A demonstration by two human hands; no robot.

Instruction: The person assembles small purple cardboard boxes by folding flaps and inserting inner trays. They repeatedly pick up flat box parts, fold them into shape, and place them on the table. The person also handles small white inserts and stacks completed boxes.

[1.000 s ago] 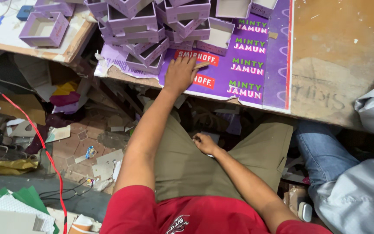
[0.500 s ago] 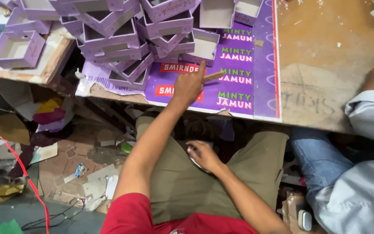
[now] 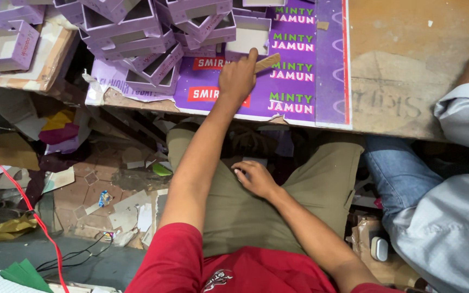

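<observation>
Seen from the head camera, looking straight down. Left hand (image 3: 238, 78) stretched out over the printed purple sheet (image 3: 294, 81) on the worn wooden table (image 3: 403, 65), knuckles up, index finger extended forward, fingertip touching or very nearly touching a small flat wooden stick (image 3: 267, 62). Fingers otherwise curled loosely, closed on nothing; whether the thumb pinches the near end of the stick cannot be told, being hidden under the hand. Stick lying flat on the sheet just beyond and to the right of that fingertip, long axis slanting from the grip away and rightward, near end at the finger, far end pointing off toward the sheet's lettering. Directly ahead of the fingertip, an open purple cardboard tray (image 3: 249, 35); further off to the left of the hand, a heap of the same purple trays (image 3: 137, 32), tilted and nested at odd angles. Right hand (image 3: 254, 179) well back from the stick, resting on the lap of olive trousers (image 3: 234, 211) below the table edge, fingers loosely bent, holding nothing visible. Left hand therefore by far the nearer to the stick. At the right border, another person's sleeve (image 3: 465, 116) resting on the table, well apart from both hands.
</observation>
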